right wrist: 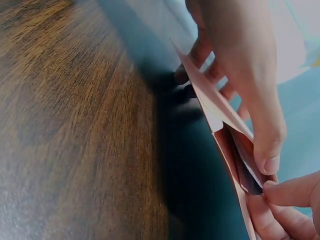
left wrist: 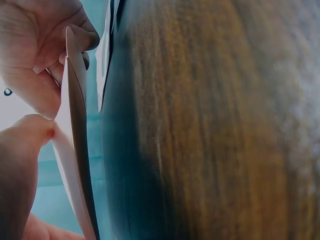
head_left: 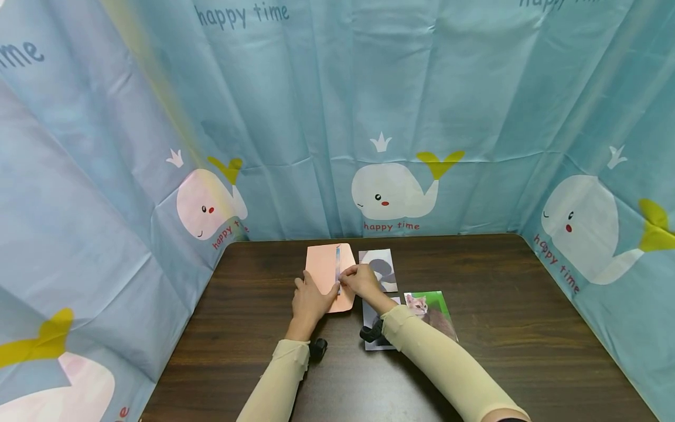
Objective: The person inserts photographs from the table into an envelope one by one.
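A pale pink envelope [head_left: 319, 262] lies at the far left of the table, its flap opened to the right. Along its opening shows a narrow bluish strip of a picture card [head_left: 338, 258]. My left hand [head_left: 312, 299] holds the envelope's near left part, thumb on top by the opening. From the right, my right hand [head_left: 362, 281] reaches over the flap and pinches the card's edge at the opening. The right wrist view shows the dark card inside the gaping envelope [right wrist: 202, 95], both thumbs close together. Most of the card is hidden in the envelope.
Right of the envelope lies a grey-and-white picture card [head_left: 387, 264]. Nearer, another grey card [head_left: 373, 346] sits partly under my right forearm. Beside it is a cat picture [head_left: 437, 302] with a green corner. A blue whale-print curtain [head_left: 295, 193] stands behind the brown table [head_left: 506, 305].
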Demonstrator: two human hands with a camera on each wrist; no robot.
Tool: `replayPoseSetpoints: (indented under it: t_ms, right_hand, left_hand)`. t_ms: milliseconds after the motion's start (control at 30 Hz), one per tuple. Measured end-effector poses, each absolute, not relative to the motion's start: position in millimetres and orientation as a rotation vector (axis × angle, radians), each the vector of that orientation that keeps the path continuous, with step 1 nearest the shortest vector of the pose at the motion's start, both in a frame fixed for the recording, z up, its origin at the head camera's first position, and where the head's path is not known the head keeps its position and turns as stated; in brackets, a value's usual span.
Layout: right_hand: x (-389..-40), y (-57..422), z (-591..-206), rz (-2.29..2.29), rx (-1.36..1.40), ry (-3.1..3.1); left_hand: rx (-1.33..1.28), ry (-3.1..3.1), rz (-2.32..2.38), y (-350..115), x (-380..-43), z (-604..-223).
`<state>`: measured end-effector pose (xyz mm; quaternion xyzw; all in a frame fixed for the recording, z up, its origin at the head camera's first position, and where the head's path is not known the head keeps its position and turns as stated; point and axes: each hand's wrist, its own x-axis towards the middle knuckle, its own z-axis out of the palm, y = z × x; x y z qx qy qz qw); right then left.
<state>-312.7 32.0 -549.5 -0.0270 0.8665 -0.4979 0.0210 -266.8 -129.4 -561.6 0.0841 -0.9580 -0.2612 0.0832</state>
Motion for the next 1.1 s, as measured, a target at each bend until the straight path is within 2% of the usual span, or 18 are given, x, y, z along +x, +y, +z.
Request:
replayPoseSetpoints:
  t_ms: [400,800,1100]
  right_hand:
    - [-313,46,-558,-1.653,-0.18,2.647]
    - [-309,79,-555,-1.716,-0.244,2.613]
    - [-311,109,-551,-1.611,-0.168,2.74]
  left_hand:
    - [0.255,-2.879,-0.781,-130,-265,-561]
    - [0.257,-2.889,-0.778,-131,-266,-563]
    - [0.246,-2.869,-0.774,-130,-265,-561]
